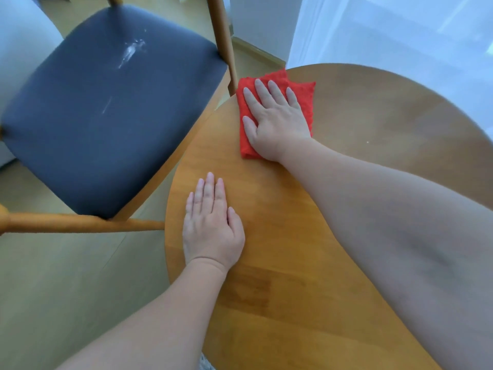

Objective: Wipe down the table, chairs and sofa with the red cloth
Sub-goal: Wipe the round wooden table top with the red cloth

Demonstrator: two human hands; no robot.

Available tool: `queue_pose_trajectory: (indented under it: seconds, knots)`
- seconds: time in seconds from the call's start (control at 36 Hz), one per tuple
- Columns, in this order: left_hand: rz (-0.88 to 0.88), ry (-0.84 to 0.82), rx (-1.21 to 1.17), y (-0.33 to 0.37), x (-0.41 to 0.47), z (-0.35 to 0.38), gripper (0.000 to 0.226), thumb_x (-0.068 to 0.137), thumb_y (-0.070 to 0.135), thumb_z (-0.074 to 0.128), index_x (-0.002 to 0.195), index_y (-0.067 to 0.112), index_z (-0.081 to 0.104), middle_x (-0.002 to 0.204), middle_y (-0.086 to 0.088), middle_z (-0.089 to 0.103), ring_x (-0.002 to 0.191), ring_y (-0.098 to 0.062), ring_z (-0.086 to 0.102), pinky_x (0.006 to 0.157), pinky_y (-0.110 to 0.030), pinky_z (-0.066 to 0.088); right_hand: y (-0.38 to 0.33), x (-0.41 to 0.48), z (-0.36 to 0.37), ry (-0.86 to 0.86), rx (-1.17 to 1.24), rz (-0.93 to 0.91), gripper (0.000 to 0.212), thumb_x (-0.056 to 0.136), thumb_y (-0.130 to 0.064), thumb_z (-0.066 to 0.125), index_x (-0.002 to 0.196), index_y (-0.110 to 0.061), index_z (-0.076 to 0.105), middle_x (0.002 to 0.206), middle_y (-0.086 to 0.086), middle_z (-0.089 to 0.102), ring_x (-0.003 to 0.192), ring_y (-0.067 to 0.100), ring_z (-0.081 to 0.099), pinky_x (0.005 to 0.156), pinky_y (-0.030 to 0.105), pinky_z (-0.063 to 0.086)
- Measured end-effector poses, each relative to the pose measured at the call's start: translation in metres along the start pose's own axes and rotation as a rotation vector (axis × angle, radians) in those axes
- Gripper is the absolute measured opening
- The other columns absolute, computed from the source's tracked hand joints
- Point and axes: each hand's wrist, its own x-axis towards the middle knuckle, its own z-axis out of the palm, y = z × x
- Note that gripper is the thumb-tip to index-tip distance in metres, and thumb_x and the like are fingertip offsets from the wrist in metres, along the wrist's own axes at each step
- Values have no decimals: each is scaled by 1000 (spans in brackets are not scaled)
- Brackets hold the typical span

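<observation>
A folded red cloth (304,97) lies on the round wooden table (360,124) near its far left edge. My right hand (277,121) presses flat on the cloth, fingers spread and pointing away from me. Closer to me, my left hand (210,225) rests flat on the bare tabletop near the left rim, holding nothing. Left of the table stands a wooden chair (106,108) with a dark grey seat cushion that carries whitish smears near its back. No sofa is in view.
The chair's wooden frame (224,41) nearly touches the table edge beside the cloth. Light wood flooring (66,289) lies below on the left. White sheer curtains (386,30) hang behind the table. A pale object (18,49) sits at far left.
</observation>
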Motion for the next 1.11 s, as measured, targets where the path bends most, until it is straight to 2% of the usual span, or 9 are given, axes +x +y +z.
queue_pose_trajectory:
  seconds: [0.11,0.19,0.28,0.5,0.67,0.78,0.89,1.11]
  knots:
    - [-9,-22,17,1,-1,0,60,93,35,20,149,16,19,158,2,10,145,-10,2,116,-25,-7,0,-19,1,10,25,79,63,94,-50,11,153,-26,10,161,1,7,148,23,2,116,45,-5]
    - [-10,-15,13,3,0,0,61,92,34,20,148,12,24,157,-1,16,145,-13,7,116,-24,-8,2,-29,2,4,42,99,63,95,-50,12,153,-26,10,161,1,6,148,23,1,116,44,-6]
    - [-7,-7,-2,5,1,0,61,91,32,21,147,10,27,156,-3,20,145,-15,10,117,-27,-2,7,-37,3,5,62,129,62,95,-49,14,153,-27,10,161,0,6,148,22,0,118,44,-5]
    - [15,-27,24,6,0,-1,62,91,32,20,148,8,23,157,-6,16,145,-17,7,118,-32,-1,26,-74,3,15,74,255,62,94,-48,15,153,-27,10,161,0,5,148,21,0,118,44,-4]
    - [280,-107,67,6,0,-6,57,92,31,23,145,13,33,154,-5,24,144,-19,16,117,-34,-1,43,-110,1,19,68,359,62,94,-48,15,153,-28,10,161,-1,5,148,20,1,118,42,-5]
    - [267,-98,38,5,1,-5,56,92,32,22,144,15,36,153,-3,27,143,-18,18,118,-35,3,53,-133,2,7,58,425,62,94,-49,16,153,-28,10,161,-2,4,148,19,0,118,42,-5]
    - [269,-96,34,4,1,-5,56,92,33,21,144,16,36,154,-2,26,144,-17,17,117,-33,1,62,-145,0,-3,42,447,62,94,-49,15,153,-28,9,161,-2,3,148,19,0,119,43,-4]
    - [273,-107,34,4,0,-6,55,92,30,24,144,15,34,153,-4,27,143,-19,19,118,-38,8,54,-120,1,-21,7,449,66,92,-50,9,153,-25,6,161,2,1,148,24,-3,118,46,-5]
